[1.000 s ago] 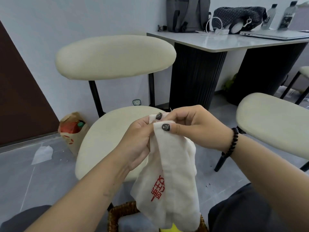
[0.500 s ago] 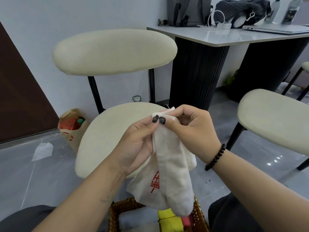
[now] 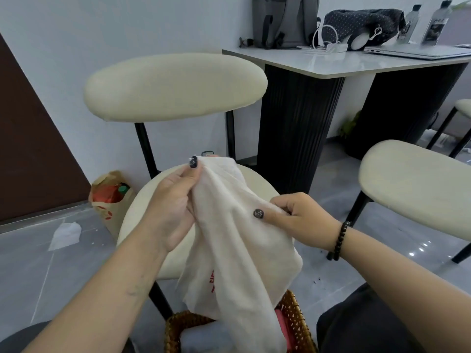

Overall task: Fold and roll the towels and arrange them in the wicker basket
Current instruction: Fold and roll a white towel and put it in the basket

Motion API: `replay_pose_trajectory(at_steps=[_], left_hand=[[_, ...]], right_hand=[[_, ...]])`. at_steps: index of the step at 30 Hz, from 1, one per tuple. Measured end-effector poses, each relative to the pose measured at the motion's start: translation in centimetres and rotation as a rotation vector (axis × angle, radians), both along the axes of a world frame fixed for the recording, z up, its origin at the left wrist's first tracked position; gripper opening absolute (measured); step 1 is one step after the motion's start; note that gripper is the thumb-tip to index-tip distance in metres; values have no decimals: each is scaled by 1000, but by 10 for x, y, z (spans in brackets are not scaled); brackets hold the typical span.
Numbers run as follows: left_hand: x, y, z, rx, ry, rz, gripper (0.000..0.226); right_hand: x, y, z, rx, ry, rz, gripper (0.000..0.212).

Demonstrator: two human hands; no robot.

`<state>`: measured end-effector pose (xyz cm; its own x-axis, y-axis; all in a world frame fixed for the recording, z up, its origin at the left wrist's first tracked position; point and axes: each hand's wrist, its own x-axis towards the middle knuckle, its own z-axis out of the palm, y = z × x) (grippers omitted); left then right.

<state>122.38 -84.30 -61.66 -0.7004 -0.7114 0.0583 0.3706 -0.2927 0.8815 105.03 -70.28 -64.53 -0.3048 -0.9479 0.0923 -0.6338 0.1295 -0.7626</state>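
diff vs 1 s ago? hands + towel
The right hand has slid away from the left hand, down and to the right along the white towel's edge, spreading the cloth between them. Before, both pinched the same top corner together. Unchanged: both hands grip the towel, which hangs over the wicker basket.

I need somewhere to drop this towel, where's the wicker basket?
The wicker basket sits at the bottom centre of the head view, directly under the hanging towel.

One cream towel (image 3: 237, 240), one wicker basket (image 3: 175, 327), three chairs (image 3: 175, 85), two bottles (image 3: 410, 21), one backpack (image 3: 285, 19)
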Motion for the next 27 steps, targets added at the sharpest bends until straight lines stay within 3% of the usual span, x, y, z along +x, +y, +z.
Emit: replay_pose_trajectory(at_steps=[7, 12, 18, 21, 27], left_hand=[[37, -34, 3, -66, -81, 93, 34], [59, -47, -6, -109, -148, 137, 32], [61, -51, -15, -156, -211, 130, 35], [58, -52, -16, -176, -252, 209, 31], [59, -59, -15, -230, -349, 361, 29]], right_hand=[[-40, 27, -7, 217, 339, -68, 29], [-53, 37, 0, 407, 559, -9, 31], [-55, 40, -13, 569, 602, 63, 44], [-59, 39, -11, 461, 484, 14, 35], [-68, 39, 18, -89, 46, -226, 17]])
